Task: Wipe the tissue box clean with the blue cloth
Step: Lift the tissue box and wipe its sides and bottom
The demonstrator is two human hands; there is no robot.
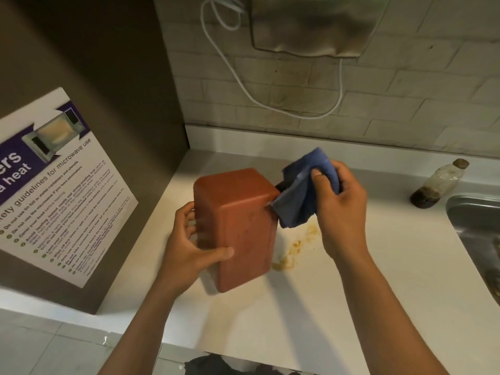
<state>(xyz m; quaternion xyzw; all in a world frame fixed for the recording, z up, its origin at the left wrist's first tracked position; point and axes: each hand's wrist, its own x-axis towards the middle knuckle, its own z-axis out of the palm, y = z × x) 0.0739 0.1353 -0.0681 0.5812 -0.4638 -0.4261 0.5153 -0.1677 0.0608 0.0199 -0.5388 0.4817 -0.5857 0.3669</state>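
While the left hand (189, 247) wraps around the reddish-brown box-shaped tissue box (238, 226), the box stands on its end near the middle of the white table (351, 307). Fingers of that hand curl around the box's side at nine o'clock, and the thumb presses on the face that looks toward the camera. From the box, at two o'clock, the right hand (339, 209) is closed tight on the soft blue cloth (300, 193). This cloth is bunched up and hangs down from the fist, and its lower corner touches the top right edge of the box. A yellow-brown sticky stain (290, 253) lies on the table just beside the box at four o'clock. Far off at three o'clock, a small clear plastic bottle with dark liquid (435, 185) stands near the shiny metal sink (470, 220). At nine o'clock, a white and purple paper sign about microwave use (54, 190) sticks on a brown wall panel.
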